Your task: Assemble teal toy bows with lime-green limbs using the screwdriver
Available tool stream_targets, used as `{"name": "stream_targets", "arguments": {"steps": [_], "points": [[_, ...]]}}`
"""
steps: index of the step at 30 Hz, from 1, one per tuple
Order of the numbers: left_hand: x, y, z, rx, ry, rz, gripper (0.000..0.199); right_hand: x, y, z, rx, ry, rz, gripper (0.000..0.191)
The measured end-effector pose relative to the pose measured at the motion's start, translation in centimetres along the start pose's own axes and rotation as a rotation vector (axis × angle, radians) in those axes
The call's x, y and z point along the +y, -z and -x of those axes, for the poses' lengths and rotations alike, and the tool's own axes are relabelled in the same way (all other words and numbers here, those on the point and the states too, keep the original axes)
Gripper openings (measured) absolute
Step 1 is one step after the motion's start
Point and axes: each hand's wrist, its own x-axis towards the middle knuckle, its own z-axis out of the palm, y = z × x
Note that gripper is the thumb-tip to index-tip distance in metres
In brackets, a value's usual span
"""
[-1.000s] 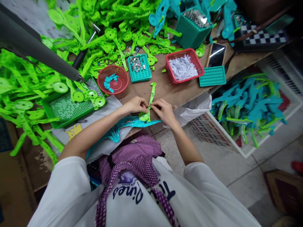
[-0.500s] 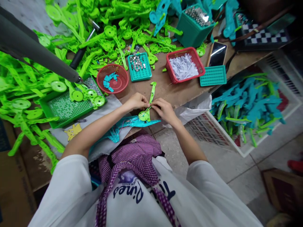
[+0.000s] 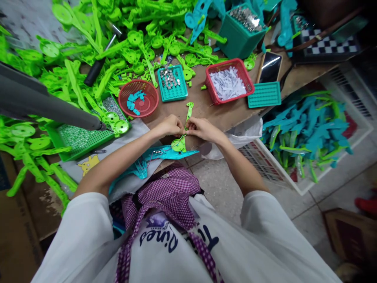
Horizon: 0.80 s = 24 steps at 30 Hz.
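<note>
A thin green plastic piece (image 3: 178, 145) with a round end stands out above a blue plastic part (image 3: 150, 154) at the table's front edge. Thin red wires run along the blue part. My left hand (image 3: 173, 125) is closed at the left side of the green piece's narrow middle, fingertips pressed together. From the right, my right hand (image 3: 201, 129) pinches at the same spot, its fingers curled. Both hands nearly touch. What small thing lies between the fingertips is too small to make out.
Green parts (image 3: 135, 55) heap at the back left, with a hammer (image 3: 94, 71). Nearby are a red round basket (image 3: 150, 96), a teal tray (image 3: 173, 93), a red basket (image 3: 250, 87), a phone (image 3: 269, 67) and a grey arm (image 3: 50, 100). A white crate (image 3: 265, 165) stands right.
My right hand has turned and curled its fingers more, and its elbow has moved outward to the right. My left hand stays nearly in place. The grey arm's tip appears lower.
</note>
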Motion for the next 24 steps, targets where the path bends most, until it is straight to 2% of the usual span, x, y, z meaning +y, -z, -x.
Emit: {"name": "stream_targets", "arguments": {"steps": [4, 9, 12, 14, 19, 24], "points": [[-0.5, 0.2, -0.4, -0.015, -0.033, 0.024, 0.017, -0.1, -0.2, 0.3, 0.040, 0.008, -0.015, 0.013], [-1.0, 0.6, 0.8, -0.080, -0.141, -0.006, 0.015, 0.1, 0.1, -0.1, -0.014, 0.003, -0.019, 0.017], [-0.7, 0.3, 2.6, 0.000, -0.210, -0.131, 0.027, 0.3, 0.3, -0.6, -0.040, 0.003, -0.019, 0.017], [-0.4, -0.1, 3.8, 0.071, -0.229, -0.211, 0.028, 0.3, 0.3, -0.8, -0.046, 0.005, -0.006, 0.016], [0.2, -0.7, 5.7, 0.082, -0.262, -0.258, 0.026, -0.1, 0.3, -0.8, -0.051, -0.030, 0.020, 0.014], [-0.2, -0.3, 5.6, 0.095, -0.284, -0.221, 0.026, -0.2, 0.4, -0.7, -0.062, -0.057, -0.016, 0.015]]}}
